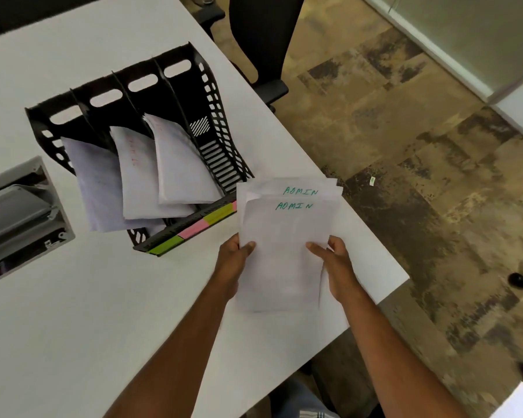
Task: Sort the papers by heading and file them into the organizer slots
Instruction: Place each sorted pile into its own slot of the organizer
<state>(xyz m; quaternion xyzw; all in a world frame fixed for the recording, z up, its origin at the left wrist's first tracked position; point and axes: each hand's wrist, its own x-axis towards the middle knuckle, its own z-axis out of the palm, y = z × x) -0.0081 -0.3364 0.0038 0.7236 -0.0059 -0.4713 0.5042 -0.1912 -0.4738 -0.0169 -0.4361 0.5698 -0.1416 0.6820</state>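
1. I see the black slotted plastic organizer [151, 140] on the white table [73, 312]; three left slots hold limp sheets, the right slot is bare.
2. My left hand [234, 260] pinches the stack's left edge.
3. The papers [284, 245], headed "ADMIN" in green, sit between both hands, just right of the organizer.
4. My right hand [335, 263] grips the right edge.

Bright, even indoor light; soft faint shadows on table [73, 312]; mild softness overall; wide-angle bending toward edges.
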